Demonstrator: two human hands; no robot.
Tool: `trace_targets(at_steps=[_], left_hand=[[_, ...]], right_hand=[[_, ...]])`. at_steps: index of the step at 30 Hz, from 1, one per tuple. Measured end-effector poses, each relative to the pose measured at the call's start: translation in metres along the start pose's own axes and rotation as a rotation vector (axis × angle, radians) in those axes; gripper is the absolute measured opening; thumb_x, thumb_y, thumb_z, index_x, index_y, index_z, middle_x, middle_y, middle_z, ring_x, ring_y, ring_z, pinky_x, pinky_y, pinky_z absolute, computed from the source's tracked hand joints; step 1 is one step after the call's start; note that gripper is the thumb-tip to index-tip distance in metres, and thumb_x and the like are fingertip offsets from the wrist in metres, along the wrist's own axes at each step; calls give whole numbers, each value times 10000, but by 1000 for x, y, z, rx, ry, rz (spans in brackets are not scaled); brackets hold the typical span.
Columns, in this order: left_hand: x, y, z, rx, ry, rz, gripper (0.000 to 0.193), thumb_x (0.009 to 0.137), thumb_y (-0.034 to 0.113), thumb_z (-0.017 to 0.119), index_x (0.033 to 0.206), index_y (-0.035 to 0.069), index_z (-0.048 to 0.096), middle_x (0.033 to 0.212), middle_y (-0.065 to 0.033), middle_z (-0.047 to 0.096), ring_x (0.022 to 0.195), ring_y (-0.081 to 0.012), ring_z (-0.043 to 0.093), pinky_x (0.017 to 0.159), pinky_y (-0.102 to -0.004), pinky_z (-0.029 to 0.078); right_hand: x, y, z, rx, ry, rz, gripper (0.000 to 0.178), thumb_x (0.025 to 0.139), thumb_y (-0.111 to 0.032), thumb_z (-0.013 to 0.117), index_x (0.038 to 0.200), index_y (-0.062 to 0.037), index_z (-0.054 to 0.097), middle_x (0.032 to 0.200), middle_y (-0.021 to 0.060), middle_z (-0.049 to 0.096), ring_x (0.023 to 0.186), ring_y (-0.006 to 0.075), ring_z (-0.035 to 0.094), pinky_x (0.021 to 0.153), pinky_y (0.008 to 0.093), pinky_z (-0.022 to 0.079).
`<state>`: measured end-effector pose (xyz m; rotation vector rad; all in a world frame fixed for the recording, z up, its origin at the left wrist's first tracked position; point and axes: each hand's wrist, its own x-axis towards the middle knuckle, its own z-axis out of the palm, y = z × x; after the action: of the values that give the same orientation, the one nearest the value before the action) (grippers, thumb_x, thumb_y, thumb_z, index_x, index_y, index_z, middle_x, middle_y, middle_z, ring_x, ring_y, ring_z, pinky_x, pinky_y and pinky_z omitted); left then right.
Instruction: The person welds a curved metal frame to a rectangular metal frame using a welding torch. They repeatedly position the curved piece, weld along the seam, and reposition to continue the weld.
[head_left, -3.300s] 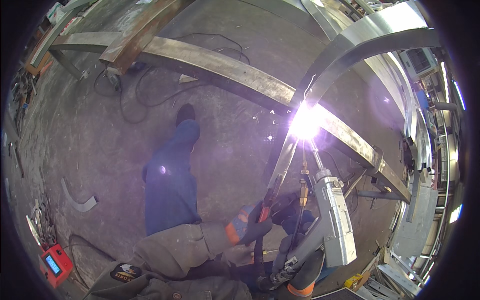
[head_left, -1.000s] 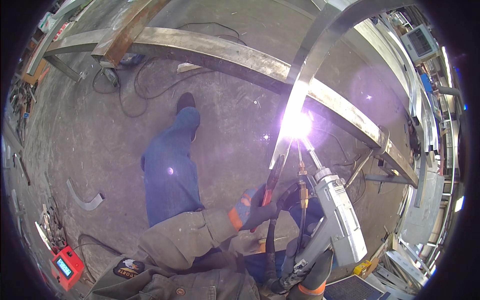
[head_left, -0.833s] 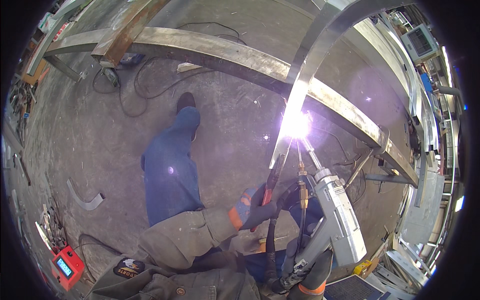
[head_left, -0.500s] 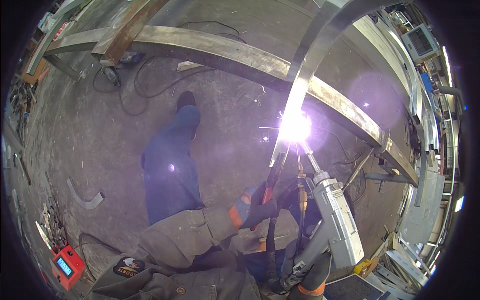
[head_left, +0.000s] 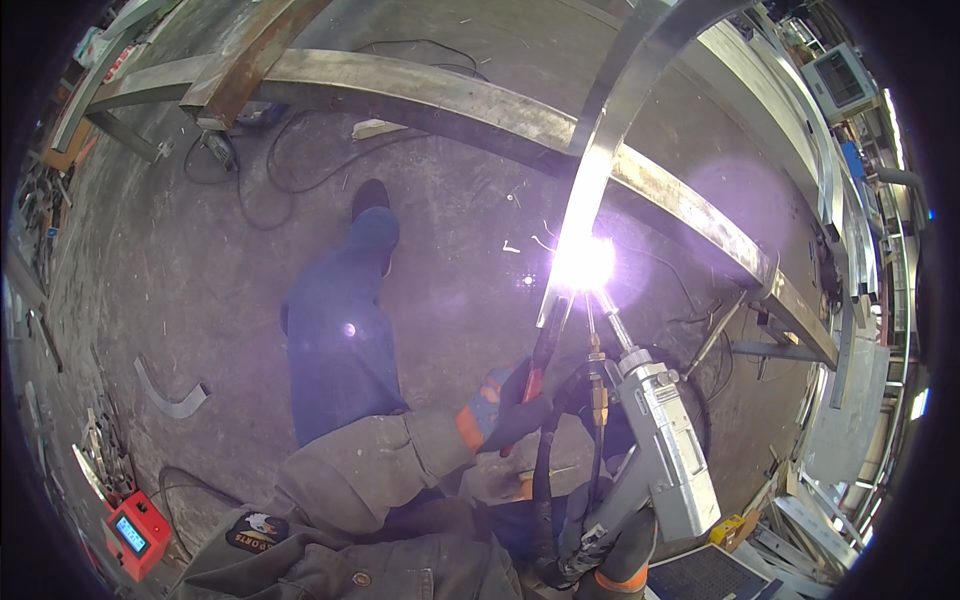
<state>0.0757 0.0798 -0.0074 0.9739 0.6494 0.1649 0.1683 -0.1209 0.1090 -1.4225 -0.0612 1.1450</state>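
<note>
My left hand (head_left: 512, 418), in a dark glove with an orange cuff, is closed around a red-handled tool (head_left: 536, 383), perhaps pliers. Its dark upper end meets the lower end of a curved metal bar (head_left: 604, 160). My right hand (head_left: 625, 545), gloved and partly hidden, is wrapped around the grip of a silver handheld welding gun (head_left: 668, 440). A thin wire feed with brass fittings (head_left: 599, 390) runs beside the gun. The nozzle points up into a blinding white-violet glare (head_left: 583, 262) on the bar, which hides the contact spot.
A long square steel beam (head_left: 470, 105) crosses behind the bar. Cables (head_left: 290, 190) lie on the floor near my blue-trousered leg (head_left: 345, 330). At lower left stand a red box with a display (head_left: 138, 535) and a curved metal offcut (head_left: 172, 392). Metal stock (head_left: 815, 530) lies at right.
The glare and the gun's nozzle have shifted slightly down and left along the bar. Both hands keep their grips. The sparks left of the glare look different.
</note>
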Motion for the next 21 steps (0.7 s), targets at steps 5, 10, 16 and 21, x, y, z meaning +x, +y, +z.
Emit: trace_targets(at_steps=[5,10,16,21], left_hand=[[1,-10,-1,-42,-10,74,183,841,189,643,855,45,531,631,-7,498,529,-93,503,430,-311,412],[17,-28,1,107,1,173,181,845,176,641,879,34,534,632,-5,484,547,-91,491,440,-312,409],[7,-21,3,42,48,182,222,848,160,647,982,22,536,723,-28,483,662,-105,481,542,-326,425],[4,-11,3,51,27,170,240,851,162,650,1008,20,537,744,-39,502,676,-112,473,567,-338,426]], right_hand=[[-7,1,-2,-38,30,-16,868,859,-737,507,1130,88,518,735,164,600,485,216,572,399,304,449],[-12,2,0,-49,53,-35,863,865,-731,508,1170,76,491,754,168,602,496,214,576,410,303,456],[-20,5,1,-55,73,-54,860,871,-723,509,1216,63,459,777,173,606,509,212,581,424,302,464],[-22,7,0,-71,85,-58,860,876,-717,510,1256,51,433,796,178,608,520,210,586,435,301,470]])
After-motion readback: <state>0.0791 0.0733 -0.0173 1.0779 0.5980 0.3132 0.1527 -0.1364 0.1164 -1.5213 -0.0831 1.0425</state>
